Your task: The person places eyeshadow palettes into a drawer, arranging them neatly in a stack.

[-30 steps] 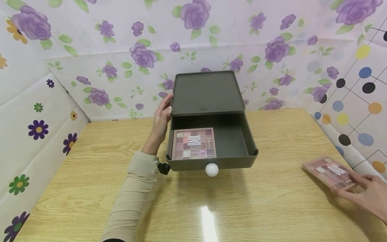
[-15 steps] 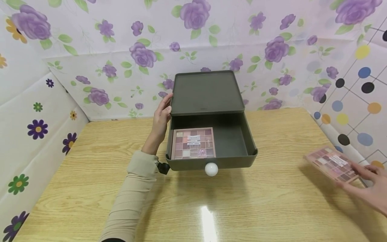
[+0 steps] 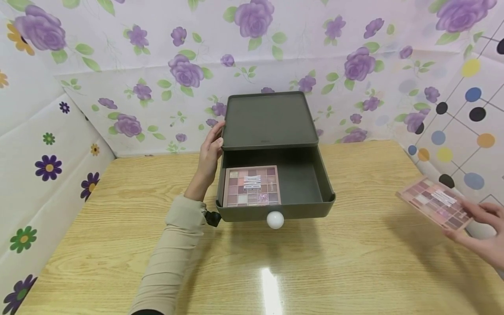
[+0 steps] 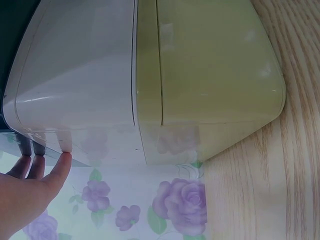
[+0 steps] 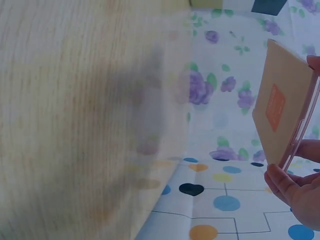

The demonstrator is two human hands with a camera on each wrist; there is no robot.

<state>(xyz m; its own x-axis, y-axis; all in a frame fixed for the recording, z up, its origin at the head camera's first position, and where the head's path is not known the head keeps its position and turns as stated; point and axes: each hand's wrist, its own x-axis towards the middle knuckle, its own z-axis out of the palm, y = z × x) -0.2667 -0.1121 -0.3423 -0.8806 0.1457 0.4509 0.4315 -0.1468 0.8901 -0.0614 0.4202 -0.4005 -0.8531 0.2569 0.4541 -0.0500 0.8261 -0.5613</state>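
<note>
A dark grey drawer unit [image 3: 271,118] stands mid-table with its drawer [image 3: 303,183] pulled out. Inside the drawer, on the left side, lies a pink eyeshadow palette [image 3: 251,186]. My left hand [image 3: 210,157] rests against the unit's upper left side; the left wrist view shows its extended fingertips [image 4: 64,159] touching the unit near a white section [image 4: 75,75]. Off to the right, my right hand [image 3: 486,234] pinches a second eyeshadow palette [image 3: 431,203] by its near right edge, raised over the table and tilted. Its beige back [image 5: 282,100] carries an orange label in the right wrist view.
A round white knob [image 3: 275,220] sticks out from the drawer front. Below the white section, the unit has a yellow section [image 4: 215,75] reaching down to the wooden table [image 3: 354,262]. Floral sheeting [image 3: 157,43] rises behind, and dotted sheeting [image 3: 472,131] bounds the right side.
The right hand has lifted its palette off the table, upward and slightly away from me. The left hand and the drawer unit have stayed in place.
</note>
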